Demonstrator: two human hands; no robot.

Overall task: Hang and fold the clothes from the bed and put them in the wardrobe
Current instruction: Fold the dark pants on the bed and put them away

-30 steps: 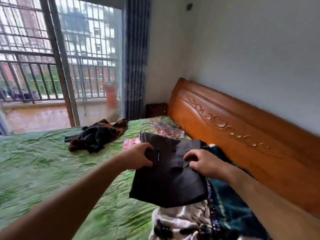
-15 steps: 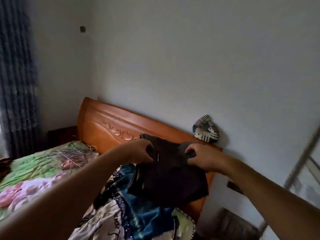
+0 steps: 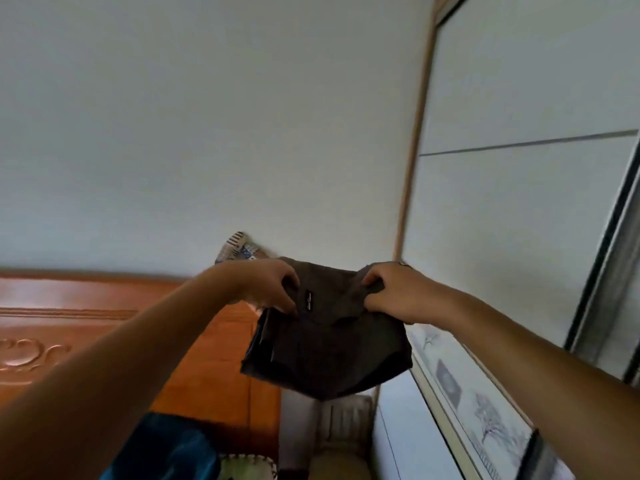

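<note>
Both arms reach forward at chest height, holding a folded dark grey garment up in the air. Left hand pinches its top edge on the left, fingers curled closed over the cloth beside a small black label. Right hand grips the top edge on the right, fingers closed, fabric bunched under them. The garment hangs below both hands as a thick folded bundle, clear of any surface. Orange carved wooden headboard lies to the left and below, with blue patterned bedding at the near left corner. A small patterned item rests against the pale wall above the headboard, just beyond the left hand. Wardrobe sliding doors, white panelled with a tree-print band, fill the right side; the garment hangs just left of them.
</note>
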